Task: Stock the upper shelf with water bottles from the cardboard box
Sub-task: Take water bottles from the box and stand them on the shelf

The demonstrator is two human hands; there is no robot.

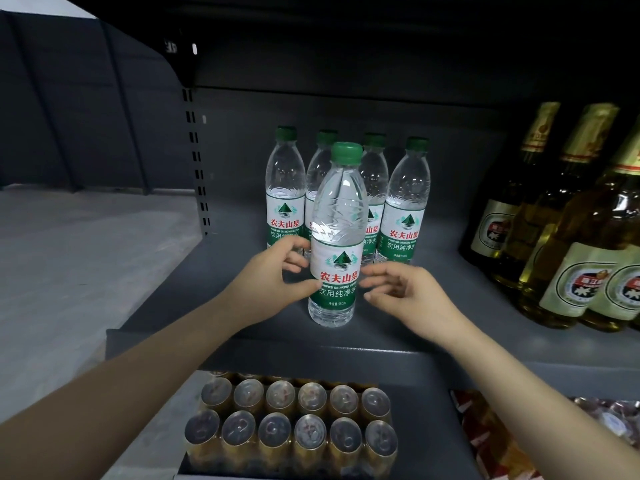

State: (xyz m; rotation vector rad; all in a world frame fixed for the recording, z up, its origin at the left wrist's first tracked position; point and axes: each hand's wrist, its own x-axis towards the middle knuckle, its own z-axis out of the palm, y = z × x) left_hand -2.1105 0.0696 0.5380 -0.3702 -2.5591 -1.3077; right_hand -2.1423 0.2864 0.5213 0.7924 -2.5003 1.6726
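Standing upright near the front edge of the upper shelf, the front water bottle has my left hand curled round its label, thumb pressed on the front and fingers wrapping behind. My right hand hovers just beside the label, fingers loosely bent, tips near the plastic; I cannot tell if they touch. Four more water bottles stand behind it toward the back, beer bottles at the right end.

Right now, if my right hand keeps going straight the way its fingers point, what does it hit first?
Probably the front water bottle: the right hand points left at its label, fingertips just short of it or barely touching.
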